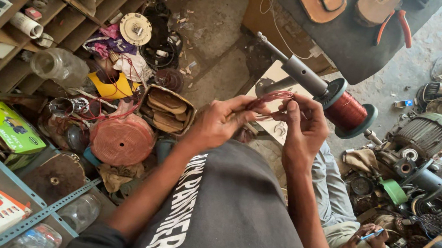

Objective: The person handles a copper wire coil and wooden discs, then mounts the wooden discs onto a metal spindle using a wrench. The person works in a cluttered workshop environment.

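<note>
Copper-red thin winding wire loop [272, 97] is pinched between both hands, held up in front of the chest. Left hand [220, 119] and right hand [304, 125] are both closed on it, fingertips nearly touching. Just right sits the red-wound wire spool [348, 111] on its grey metal spindle [300, 71], axis slanting far-left to near-right, closest to the right hand.

Both hands are up in front of the chest working a small loop of copper wire [275, 97]. The left hand [220, 121] pinches the strands from the side, and the right hand [303, 125] grips them just beside it, fingers curled. Right behind sits a spool of reddish copper wire [347, 110] on a metal shaft [294, 66]. Another person's hand [371, 238] shows at lower right, near the motor parts [425, 136].
</note>
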